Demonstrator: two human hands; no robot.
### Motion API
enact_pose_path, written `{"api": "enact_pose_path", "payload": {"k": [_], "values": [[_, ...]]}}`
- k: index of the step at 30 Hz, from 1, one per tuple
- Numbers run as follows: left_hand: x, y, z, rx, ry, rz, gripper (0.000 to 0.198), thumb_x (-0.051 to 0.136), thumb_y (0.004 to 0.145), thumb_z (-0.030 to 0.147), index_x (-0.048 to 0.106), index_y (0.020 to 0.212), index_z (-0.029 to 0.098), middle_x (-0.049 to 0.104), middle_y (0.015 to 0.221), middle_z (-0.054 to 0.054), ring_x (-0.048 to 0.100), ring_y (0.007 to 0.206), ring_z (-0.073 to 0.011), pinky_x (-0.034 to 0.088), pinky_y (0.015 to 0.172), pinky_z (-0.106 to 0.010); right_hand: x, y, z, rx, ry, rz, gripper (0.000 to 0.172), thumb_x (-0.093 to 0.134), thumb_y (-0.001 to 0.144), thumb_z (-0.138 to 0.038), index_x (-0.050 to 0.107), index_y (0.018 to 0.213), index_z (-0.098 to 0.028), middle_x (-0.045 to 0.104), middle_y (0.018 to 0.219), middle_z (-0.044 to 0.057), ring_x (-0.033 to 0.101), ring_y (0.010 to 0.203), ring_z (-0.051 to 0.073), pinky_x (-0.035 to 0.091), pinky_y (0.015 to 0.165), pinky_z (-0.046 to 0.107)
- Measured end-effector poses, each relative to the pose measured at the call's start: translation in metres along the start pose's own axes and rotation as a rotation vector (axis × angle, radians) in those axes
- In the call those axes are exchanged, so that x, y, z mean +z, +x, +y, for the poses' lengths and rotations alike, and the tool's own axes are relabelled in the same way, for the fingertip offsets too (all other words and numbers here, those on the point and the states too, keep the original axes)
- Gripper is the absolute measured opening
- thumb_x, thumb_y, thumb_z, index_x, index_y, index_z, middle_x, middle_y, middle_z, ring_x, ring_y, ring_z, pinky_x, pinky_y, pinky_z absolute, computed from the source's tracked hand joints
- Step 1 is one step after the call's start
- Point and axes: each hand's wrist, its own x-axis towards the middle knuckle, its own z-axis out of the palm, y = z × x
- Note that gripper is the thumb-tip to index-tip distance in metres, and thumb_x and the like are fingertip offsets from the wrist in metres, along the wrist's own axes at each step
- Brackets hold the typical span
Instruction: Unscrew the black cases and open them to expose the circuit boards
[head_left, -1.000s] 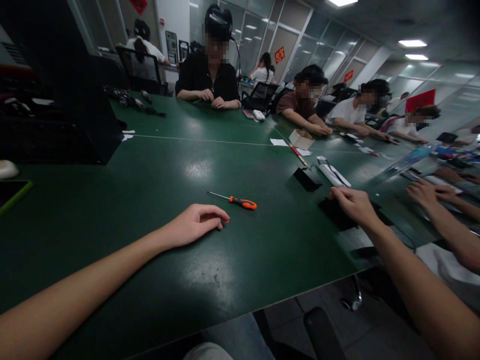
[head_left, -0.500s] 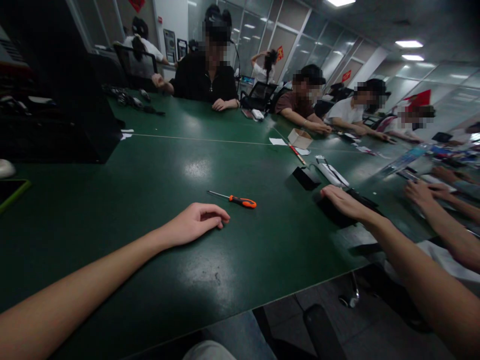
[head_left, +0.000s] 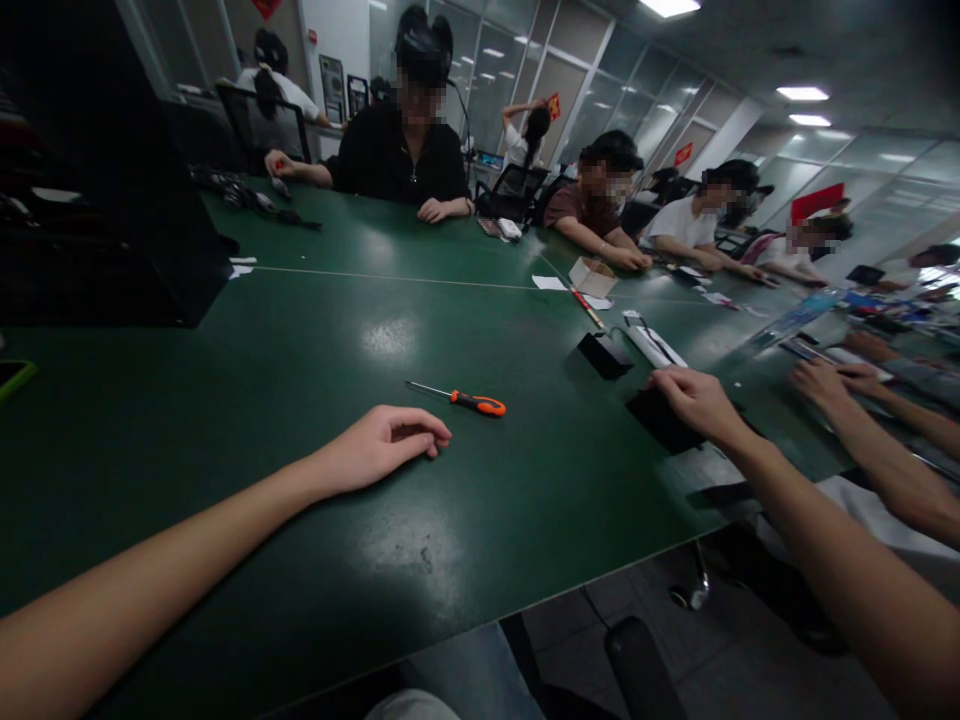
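Observation:
A screwdriver (head_left: 478, 403) with an orange and black handle lies on the green table (head_left: 300, 580), its shaft pointing left. My left hand (head_left: 386, 445) rests on the table just below and left of it, fingers loosely curled and apart, with nothing in them. Over the dark items at the right, my right hand (head_left: 694, 400) has its fingers bent down and together; what they hold, if anything, is hidden. A small black box (head_left: 604, 355) lies to the left of that hand, and a white packet (head_left: 654, 340) lies behind it.
A large black case (head_left: 112, 200) stands at the far left. An open carton (head_left: 592, 275) and paper pieces lie farther back. Several people sit around the table; another person's hands (head_left: 825, 385) are at the right. The table's front edge runs below my hands.
My right hand has gone from outstretched fingers to fingers bent downward. The view has shifted slightly. My left hand and the screwdriver keep their places on the table.

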Motion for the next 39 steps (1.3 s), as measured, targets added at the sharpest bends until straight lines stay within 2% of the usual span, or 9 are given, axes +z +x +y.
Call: {"api": "enact_pose_path", "payload": {"k": [4,9,17,25,29,32,35,37,39], "values": [[-0.001,0.0,0.0,-0.013,-0.004,-0.005,0.025,0.059,0.093,0.031,0.073,0.107,0.015,0.075,0.1,-0.008,0.07,0.093,-0.02,0.054,0.094,-0.038,0.01,-0.001,0.002,0.009,-0.032,0.025,0.06,0.041,0.088,-0.072,0.065,0.075,-0.019,0.068,0.077,0.009,0.061,0.075,0.022,0.045,0.076,0.035],[-0.002,0.0,-0.002,-0.01,-0.016,-0.014,0.024,0.06,0.093,0.031,0.073,0.106,0.016,0.075,0.098,-0.007,0.07,0.092,-0.0202,0.054,0.094,-0.038,0.009,0.001,0.007,0.014,-0.057,-0.006,0.065,0.038,0.089,-0.076,0.065,0.072,-0.019,0.064,0.065,0.006,0.058,0.064,0.02,0.043,0.066,0.032],[-0.001,0.001,-0.002,-0.019,-0.02,-0.016,0.024,0.059,0.092,0.031,0.073,0.106,0.016,0.075,0.098,-0.007,0.07,0.092,-0.02,0.055,0.093,-0.037,0.006,-0.002,0.001,-0.088,-0.128,0.008,0.062,0.037,0.089,-0.077,0.061,0.074,-0.021,0.069,0.082,0.012,0.063,0.078,0.025,0.046,0.078,0.037],[-0.001,0.001,-0.003,-0.02,-0.014,-0.025,0.026,0.059,0.094,0.031,0.073,0.108,0.016,0.075,0.1,-0.007,0.07,0.094,-0.0206,0.054,0.093,-0.037,0.006,0.002,-0.006,-0.116,-0.144,-0.099,0.065,0.032,0.088,-0.082,0.051,0.068,-0.023,0.06,0.07,0.008,0.054,0.066,0.02,0.042,0.069,0.035],[0.0,0.001,-0.003,-0.01,-0.015,-0.013,0.025,0.059,0.093,0.031,0.073,0.107,0.015,0.075,0.1,-0.008,0.07,0.092,-0.0202,0.054,0.093,-0.038,-0.004,0.009,-0.009,-0.048,-0.163,-0.115,0.066,0.031,0.088,-0.079,0.056,0.067,-0.022,0.062,0.067,0.008,0.055,0.065,0.02,0.041,0.067,0.033],[0.0,0.001,-0.003,0.003,-0.027,0.005,0.024,0.059,0.093,0.029,0.072,0.106,0.015,0.075,0.099,-0.007,0.07,0.091,-0.0194,0.054,0.093,-0.036,-0.013,0.02,-0.012,0.072,-0.196,0.002,0.061,0.026,0.096,-0.064,0.065,0.084,-0.018,0.069,0.081,0.012,0.061,0.075,0.022,0.042,0.071,0.033],[0.0,0.001,-0.004,0.001,-0.037,0.02,0.024,0.058,0.093,0.027,0.072,0.106,0.014,0.075,0.095,-0.007,0.07,0.091,-0.0192,0.054,0.092,-0.036,-0.016,0.038,-0.019,0.164,-0.232,0.076,0.05,0.026,0.099,-0.048,0.064,0.098,-0.015,0.071,0.098,0.017,0.062,0.085,0.023,0.042,0.076,0.033],[-0.001,0.0,-0.004,-0.002,-0.043,0.025,0.024,0.058,0.093,0.028,0.073,0.106,0.013,0.075,0.094,-0.007,0.07,0.09,-0.0193,0.054,0.092,-0.036,-0.012,0.05,-0.026,0.194,-0.257,0.042,0.042,0.034,0.099,-0.045,0.062,0.104,-0.015,0.07,0.104,0.02,0.061,0.087,0.023,0.041,0.076,0.033],[-0.002,0.0,-0.005,0.003,-0.058,0.033,0.025,0.058,0.094,0.029,0.073,0.106,0.013,0.075,0.094,-0.007,0.069,0.089,-0.0192,0.054,0.09,-0.036,-0.003,0.061,-0.034,0.196,-0.278,-0.05,0.038,0.046,0.096,-0.049,0.062,0.102,-0.015,0.07,0.101,0.02,0.059,0.083,0.023,0.04,0.074,0.034]]}}
